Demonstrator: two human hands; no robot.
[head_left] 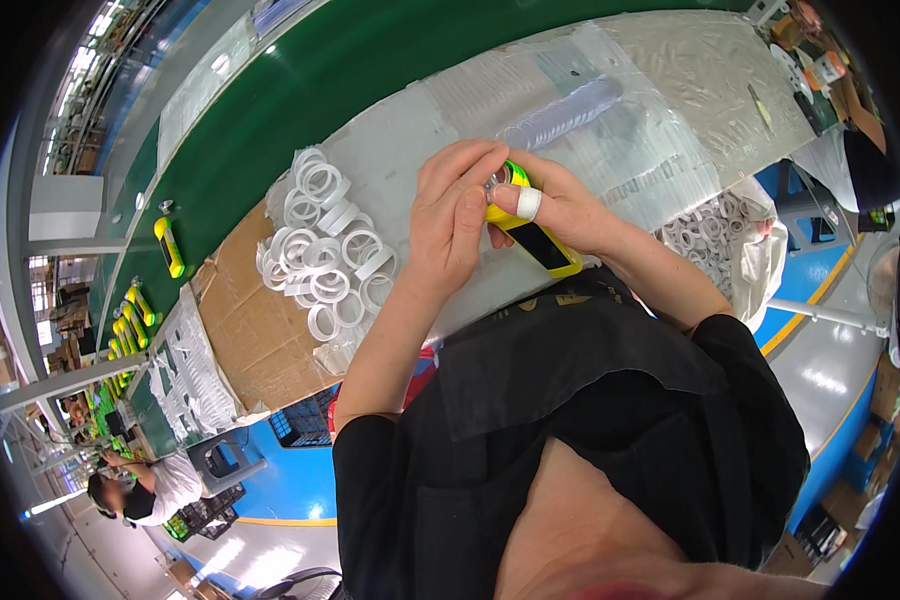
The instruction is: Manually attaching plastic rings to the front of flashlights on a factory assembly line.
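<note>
In front of my body, a yellow-green handheld device (542, 247) with a long black panel is tilted between both hands. My left hand (452, 210) closes around its upper end, where a little shiny metal shows between the fingers. From the other side my right hand (560, 205) grips the device, its thumb lying across the upper part. A white band (528, 204) wraps that thumb. To the left of my left hand lies a loose pile of white rings (322, 255). Beyond my hands rests a row of stacked clear plastic discs (560, 113).
Brown cardboard (255, 335) and plastic sheeting cover the bench. A green conveyor belt (370, 65) runs along its far side, carrying similar yellow-green devices (170, 247) at left. A bag of white rings (715, 235) hangs at right. Other people (175, 490) work at both sides.
</note>
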